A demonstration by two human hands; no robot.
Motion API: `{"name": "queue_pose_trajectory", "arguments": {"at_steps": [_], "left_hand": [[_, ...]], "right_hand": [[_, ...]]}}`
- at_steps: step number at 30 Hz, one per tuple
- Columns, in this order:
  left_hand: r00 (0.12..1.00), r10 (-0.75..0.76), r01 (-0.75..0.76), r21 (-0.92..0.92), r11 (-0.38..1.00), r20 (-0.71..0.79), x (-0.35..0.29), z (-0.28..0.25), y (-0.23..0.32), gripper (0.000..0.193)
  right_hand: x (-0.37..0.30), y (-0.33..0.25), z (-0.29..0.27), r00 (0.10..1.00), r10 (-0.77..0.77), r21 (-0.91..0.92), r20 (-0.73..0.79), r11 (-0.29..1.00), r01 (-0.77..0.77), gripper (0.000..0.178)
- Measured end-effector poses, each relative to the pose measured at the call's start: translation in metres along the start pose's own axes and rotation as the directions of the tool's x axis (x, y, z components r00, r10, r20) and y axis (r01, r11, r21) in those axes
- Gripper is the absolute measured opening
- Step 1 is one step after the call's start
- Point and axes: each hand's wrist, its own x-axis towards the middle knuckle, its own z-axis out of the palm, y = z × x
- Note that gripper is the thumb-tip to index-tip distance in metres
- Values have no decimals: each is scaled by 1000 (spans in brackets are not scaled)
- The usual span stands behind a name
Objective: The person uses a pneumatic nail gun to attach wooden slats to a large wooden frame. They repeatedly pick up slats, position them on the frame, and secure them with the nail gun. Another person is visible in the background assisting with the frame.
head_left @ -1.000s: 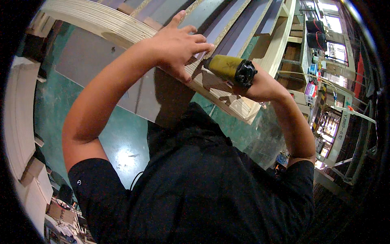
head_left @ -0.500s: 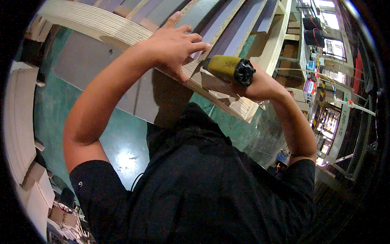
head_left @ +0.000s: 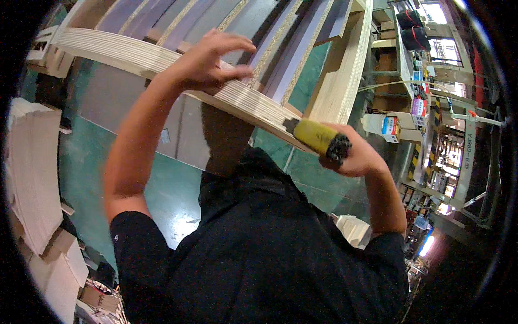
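A wooden frame (head_left: 345, 73) lies ahead of me, its thick plywood rail (head_left: 127, 53) running across the near side. Inside it, several purple-grey slats (head_left: 302, 59) with rough chipboard edges stretch away from me. My left hand (head_left: 208, 60) is at the near rail, empty, fingers curved and apart; whether it touches the wood I cannot tell. My right hand (head_left: 359, 154) grips a yellow and black nail gun (head_left: 315, 135) at the right end of that rail. The tool's nose points left, close to the rail's near face. Its handle is mostly hidden by my fingers.
Grey panels (head_left: 116, 100) show beneath the frame, over the green floor (head_left: 178, 202). Stacked pale boards (head_left: 38, 167) stand at the left. To the right are a shelf rack (head_left: 383, 65), a white container (head_left: 372, 124) and a pale hose (head_left: 458, 116).
My right hand has brought the nail gun down toward me, off the frame's corner. The left hand has shifted left, its fingers less spread. The view has turned a little.
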Motion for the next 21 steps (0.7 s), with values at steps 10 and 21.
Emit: {"name": "queue_pose_trajectory", "arguments": {"at_steps": [10,21], "left_hand": [[738,-640,-209,-974,88,-216,-31,36,123,36],[741,-672,-272,-913,-305,4,-55,83,183,53]], "right_hand": [[-83,78,76,999,-7,370,-45,929,23,47],[-87,183,161,997,-26,478,-70,877,56,46]]}}
